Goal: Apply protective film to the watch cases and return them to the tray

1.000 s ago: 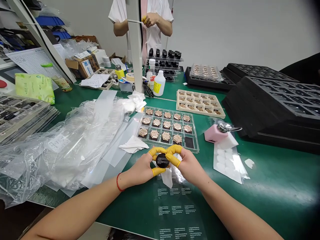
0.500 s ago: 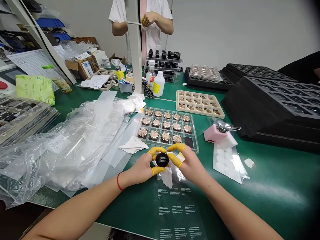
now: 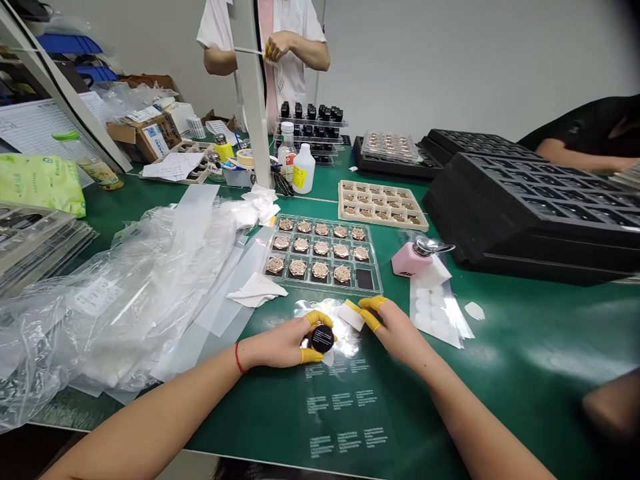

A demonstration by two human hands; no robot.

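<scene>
My left hand, in yellow finger cots, grips a round black watch face by its rim; small white text shows on it. To its right, my right hand has its yellow-covered fingertips brought together at the right end of a small white piece with a yellow edge. Under both hands lies a clear film sheet printed with blocks of white text. Just beyond stands a clear plastic tray of rose-gold watch cases; its front-right pocket holds no case.
Plastic bags and a white cloth lie left. A pink pump bottle and a sheet of round white stickers are right. Beyond are a beige tray, black foam trays, a white bottle and two people.
My right hand has left the watch face and moved to the small white piece. My left hand keeps the watch face, now a little lower. The view has swung right.
</scene>
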